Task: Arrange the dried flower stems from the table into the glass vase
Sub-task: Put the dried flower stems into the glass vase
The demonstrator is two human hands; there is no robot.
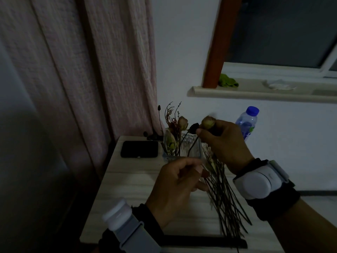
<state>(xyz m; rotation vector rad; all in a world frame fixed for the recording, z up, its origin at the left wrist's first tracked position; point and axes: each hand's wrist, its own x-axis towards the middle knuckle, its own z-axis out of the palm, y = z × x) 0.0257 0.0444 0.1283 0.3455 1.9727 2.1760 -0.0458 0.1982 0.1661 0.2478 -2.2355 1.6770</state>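
- Stems are already held in the vase (182,147), which stands at the table's (131,181) far edge; several heads rise above its rim, the exact number being hard to make out in the dim light.
- One bud (208,122) is pinched by the right hand (224,143), just right of the vase and above its rim; its dark stem runs down toward the vase front.
- The left hand (175,187), just in front of the vase, is curled with fingertips pinched; the lower end of that stem seems to be gripped, though blur leaves this uncertain.
- One loose bundle (226,198) of stems is left on the table, in front of and right of the vase; single stems cannot be counted.
- One phone (139,149) lies just left of the vase; one bottle (248,123) stands to its right.
- Risk: a brittle stem could be snapped if bent between both hands.
- Risk: the light vase could be tipped if a stem is pushed against its wall.
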